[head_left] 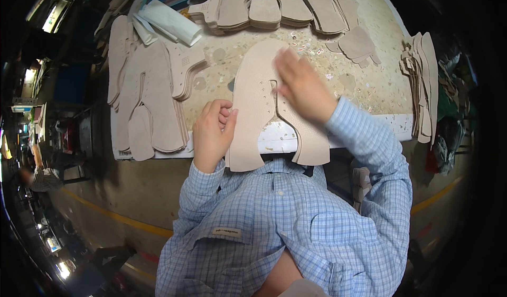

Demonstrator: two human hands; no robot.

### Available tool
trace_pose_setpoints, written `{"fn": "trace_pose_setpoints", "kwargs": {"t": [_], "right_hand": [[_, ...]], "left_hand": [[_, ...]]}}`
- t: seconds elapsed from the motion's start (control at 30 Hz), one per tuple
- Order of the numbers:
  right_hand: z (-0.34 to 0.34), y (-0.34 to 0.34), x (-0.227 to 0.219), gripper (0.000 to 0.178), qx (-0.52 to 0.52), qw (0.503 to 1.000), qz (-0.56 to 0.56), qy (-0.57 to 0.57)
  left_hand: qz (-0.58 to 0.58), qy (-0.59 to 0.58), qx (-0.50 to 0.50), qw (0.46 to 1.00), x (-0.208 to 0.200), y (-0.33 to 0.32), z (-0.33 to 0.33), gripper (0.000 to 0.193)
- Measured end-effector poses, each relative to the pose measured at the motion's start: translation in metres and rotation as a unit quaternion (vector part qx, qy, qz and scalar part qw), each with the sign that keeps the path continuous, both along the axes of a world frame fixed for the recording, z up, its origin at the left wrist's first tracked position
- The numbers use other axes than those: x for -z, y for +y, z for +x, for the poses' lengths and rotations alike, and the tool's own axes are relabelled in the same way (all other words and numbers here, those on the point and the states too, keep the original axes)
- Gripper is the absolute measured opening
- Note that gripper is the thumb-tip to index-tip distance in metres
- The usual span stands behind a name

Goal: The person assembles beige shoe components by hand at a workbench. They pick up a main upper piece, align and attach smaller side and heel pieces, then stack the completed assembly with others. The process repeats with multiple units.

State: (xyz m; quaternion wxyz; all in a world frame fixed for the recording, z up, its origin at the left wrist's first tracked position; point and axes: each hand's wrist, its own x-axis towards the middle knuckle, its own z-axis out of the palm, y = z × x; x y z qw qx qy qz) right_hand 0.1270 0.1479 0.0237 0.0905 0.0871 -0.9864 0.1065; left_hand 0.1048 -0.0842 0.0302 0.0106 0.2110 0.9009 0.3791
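Centre of frame: arch-shaped beige panel [252,99], lower ends overhanging the table [388,93]; left hand [212,132] half-curled at its left edge, grip unclear; right hand [305,85] outstretched, blurred, over its upper right. Likely hazard: uneven right-hand pressure skewing the overhanging panel.

1 cream label [228,232] on the checked shirt [338,228] bears dark lettering. Red-marked scraps [301,49] on the table [391,80] are too small to read.
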Motion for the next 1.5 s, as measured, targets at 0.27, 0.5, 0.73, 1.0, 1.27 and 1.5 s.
{"fn": "trace_pose_setpoints", "kwargs": {"t": [0.27,0.5,0.73,1.0,1.27,1.5], "right_hand": [[-0.013,0.030,0.000,0.035,-0.086,0.953,-0.292,-0.004],[-0.044,0.048,0.014,0.045,0.064,0.951,-0.298,-0.052],[-0.042,0.047,0.010,0.033,0.118,0.952,-0.274,-0.067],[0.049,0.028,-0.081,0.006,-0.238,0.876,-0.414,-0.069],[0.079,0.056,-0.108,0.030,-0.141,0.776,-0.611,0.068],[-0.022,0.080,0.007,0.054,0.148,0.868,-0.467,-0.081]], "left_hand": [[0.053,-0.058,-0.007,0.997,0.000,-0.003,-0.001,0.014],[0.044,-0.032,-0.012,0.998,-0.002,0.001,0.003,0.013],[0.049,-0.033,-0.002,0.998,0.001,-0.002,0.003,0.013],[0.153,-0.007,0.052,0.987,-0.001,0.001,0.008,0.083],[0.162,-0.194,0.421,0.871,-0.009,-0.004,0.031,0.041],[0.192,-0.288,0.116,0.931,-0.006,-0.003,0.054,0.073]]}}
